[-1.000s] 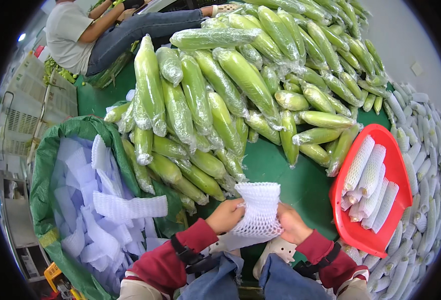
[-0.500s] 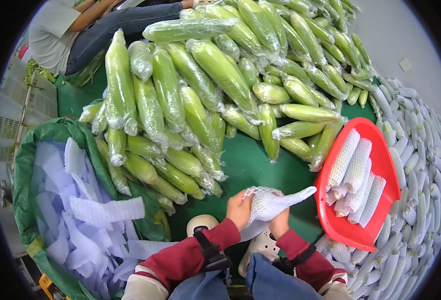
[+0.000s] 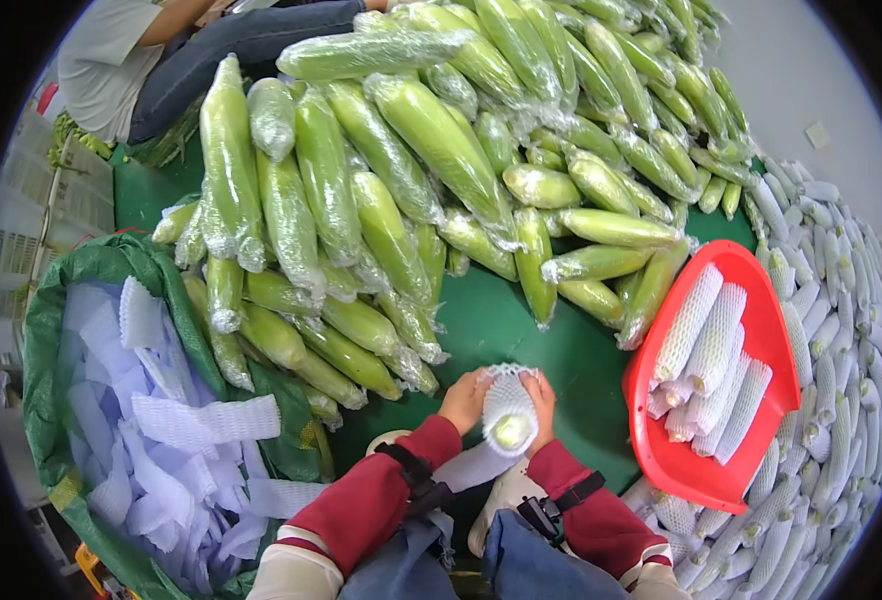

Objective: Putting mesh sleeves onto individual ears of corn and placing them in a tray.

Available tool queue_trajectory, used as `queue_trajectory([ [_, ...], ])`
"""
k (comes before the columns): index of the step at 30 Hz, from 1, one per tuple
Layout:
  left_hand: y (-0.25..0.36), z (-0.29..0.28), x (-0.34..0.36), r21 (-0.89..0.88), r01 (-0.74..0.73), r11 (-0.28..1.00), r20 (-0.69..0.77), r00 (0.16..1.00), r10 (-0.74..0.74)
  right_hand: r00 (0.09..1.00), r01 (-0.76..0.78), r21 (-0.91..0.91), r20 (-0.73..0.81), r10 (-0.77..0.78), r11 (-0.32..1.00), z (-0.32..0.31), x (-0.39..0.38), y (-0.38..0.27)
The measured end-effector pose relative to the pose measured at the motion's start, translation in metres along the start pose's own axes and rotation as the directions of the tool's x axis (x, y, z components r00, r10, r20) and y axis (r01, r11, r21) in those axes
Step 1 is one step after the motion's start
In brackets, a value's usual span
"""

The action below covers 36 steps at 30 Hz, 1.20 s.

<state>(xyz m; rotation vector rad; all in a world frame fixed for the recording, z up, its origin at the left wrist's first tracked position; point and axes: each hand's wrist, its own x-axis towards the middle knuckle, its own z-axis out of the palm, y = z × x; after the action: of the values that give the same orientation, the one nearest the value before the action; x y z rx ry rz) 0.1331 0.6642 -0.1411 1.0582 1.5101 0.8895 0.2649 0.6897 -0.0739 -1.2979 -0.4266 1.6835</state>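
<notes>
- In the head view, the left hand point(image 3: 466, 400) is curled against the left side of a white foam net point(image 3: 507, 385), fingers closed on its upper part.
- The right hand point(image 3: 540, 402) is closed on the right side of the same net; both grips are narrow, with the net between them.
- The held net is in front of the person's knees, its near end toward the person; the pale round end of an ear of corn point(image 3: 509, 431) shows inside it.
- Another pale foam strip point(image 3: 473, 467) lies just below the hands, near the left sleeve point(image 3: 426, 448).
- To the left stands a green bag point(image 3: 45, 350) full of loose foam nets point(image 3: 206, 420).
- Beyond the hands, a heap of green corn in clear film point(image 3: 451, 140) lies on the green floor point(image 3: 486, 320).
- To the right, a red basin point(image 3: 726, 492) holds several net-covered ears point(image 3: 713, 345), beside a large pile of more covered ears point(image 3: 831, 330).
- At upper left sits another person in jeans point(image 3: 231, 75), partly cut off.
</notes>
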Motion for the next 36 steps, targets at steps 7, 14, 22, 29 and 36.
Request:
queue_trajectory([
  [7, 0.172, -0.027, 0.027, -0.289, -0.023, 0.957, 0.260, 0.960, 0.101, 0.921, -0.269, 0.108, 0.320, 0.222, 0.957, 0.031, -0.047, -0.126],
  [14, 0.103, -0.010, -0.042, 0.551, -0.447, 0.704, 0.452, 0.870, 0.199, 0.937, -0.315, -0.011, 0.155, 0.312, 0.949, -0.026, -0.122, -0.201],
  [22, 0.041, -0.024, -0.061, 0.438, -0.181, 0.881, 0.666, 0.724, -0.182, 0.816, 0.236, -0.897, -0.026, -0.578, 0.374, -0.197, -0.090, -0.325],
  [29, 0.166, -0.061, -0.037, 0.248, -0.211, 0.946, 0.393, 0.914, 0.101, 0.971, -0.059, -0.960, 0.009, -0.240, -0.274, -0.229, -0.073, -0.313],
  [36, 0.256, -0.089, -0.057, -0.120, -0.279, 0.953, 0.388, 0.870, 0.303, 0.725, 0.537, -0.563, 0.689, -0.001, 0.628, 0.032, -0.105, -0.252],
])
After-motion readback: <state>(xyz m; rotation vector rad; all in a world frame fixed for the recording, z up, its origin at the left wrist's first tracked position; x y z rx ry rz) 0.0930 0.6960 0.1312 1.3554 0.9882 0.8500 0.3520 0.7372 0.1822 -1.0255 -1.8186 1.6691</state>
